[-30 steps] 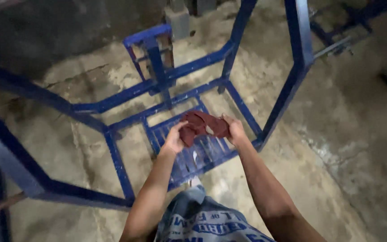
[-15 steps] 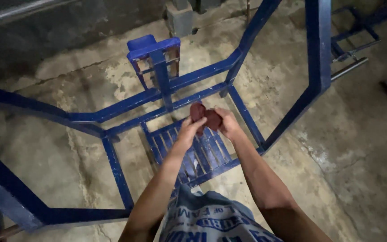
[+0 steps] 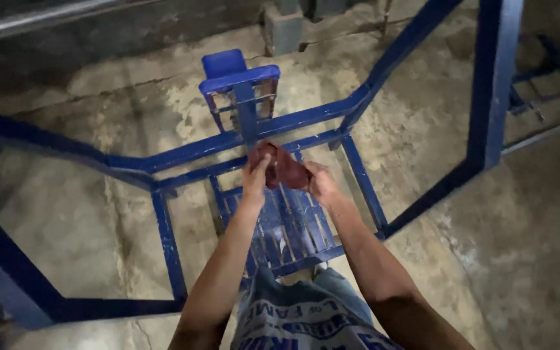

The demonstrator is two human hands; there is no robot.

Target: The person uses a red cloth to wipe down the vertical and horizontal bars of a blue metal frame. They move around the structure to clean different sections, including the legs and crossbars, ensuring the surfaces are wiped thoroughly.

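Hands bunched on a dark red cloth above the blue frame.

Nearest, my forearms converge; my left hand [image 3: 255,179] and right hand [image 3: 321,183] both clench the crumpled red cloth [image 3: 282,167] between them, its length running left to right, just over the slatted blue platform [image 3: 291,227], short of the frame's far upright bracket [image 3: 241,87].

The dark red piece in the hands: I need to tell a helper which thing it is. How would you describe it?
Find the blue metal frame on the concrete floor. Above its slatted blue panel, the left hand and right hand meet around a crumpled dark red piece, the only red thing there.
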